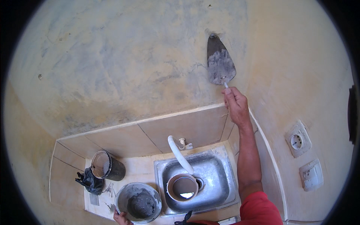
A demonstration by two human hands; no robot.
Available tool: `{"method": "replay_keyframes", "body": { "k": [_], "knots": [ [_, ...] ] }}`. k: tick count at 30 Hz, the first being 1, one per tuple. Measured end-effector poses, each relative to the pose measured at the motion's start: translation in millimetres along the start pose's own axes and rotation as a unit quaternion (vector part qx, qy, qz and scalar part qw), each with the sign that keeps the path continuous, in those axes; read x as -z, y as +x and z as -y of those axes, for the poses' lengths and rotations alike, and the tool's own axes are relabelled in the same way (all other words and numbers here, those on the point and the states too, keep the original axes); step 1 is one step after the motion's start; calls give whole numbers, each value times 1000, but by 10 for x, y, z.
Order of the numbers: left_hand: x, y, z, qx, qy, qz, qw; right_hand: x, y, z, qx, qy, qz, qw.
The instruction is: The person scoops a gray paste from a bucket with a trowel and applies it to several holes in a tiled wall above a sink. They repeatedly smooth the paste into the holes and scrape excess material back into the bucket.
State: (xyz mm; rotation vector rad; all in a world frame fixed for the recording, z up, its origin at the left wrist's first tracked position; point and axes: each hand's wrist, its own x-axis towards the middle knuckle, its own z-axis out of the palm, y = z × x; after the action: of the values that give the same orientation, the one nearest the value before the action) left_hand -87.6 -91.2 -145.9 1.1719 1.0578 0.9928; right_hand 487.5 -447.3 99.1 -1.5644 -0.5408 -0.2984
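My right hand (235, 103) grips the handle of a pointed trowel (221, 66) raised at the yellowish, patched wall (131, 67). The blade carries grey smears, and its tip lies over a rough spot high on the wall; whether it touches is hard to tell. At the lower edge my left hand (122, 218) holds the rim of a grey bowl (123, 198) of wet grey mortar, just left of the sink.
A steel sink (216, 176) holds a tub of murky water (170, 189) under a curved white tap (178, 153). A dark bucket (118, 168) and black plastic bag (92, 182) stand left on the tiled counter. The right wall has a socket (296, 140) and switch (311, 176).
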Motion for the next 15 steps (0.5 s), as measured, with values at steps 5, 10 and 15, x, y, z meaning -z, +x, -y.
{"method": "replay_keyframes", "body": {
  "k": [5, 10, 15],
  "knots": [
    [67, 57, 49, 13, 0, 29, 999, 39, 84, -49, 10, 0, 4, 1000],
    [-206, -158, -271, 42, 37, -18, 998, 74, 75, 76, -24, -65, 15, 997],
    [-137, 6, -94, -1, 8, 18, 1000, 86, 74, 25, 1, -97, 23, 995]
  ]
}}
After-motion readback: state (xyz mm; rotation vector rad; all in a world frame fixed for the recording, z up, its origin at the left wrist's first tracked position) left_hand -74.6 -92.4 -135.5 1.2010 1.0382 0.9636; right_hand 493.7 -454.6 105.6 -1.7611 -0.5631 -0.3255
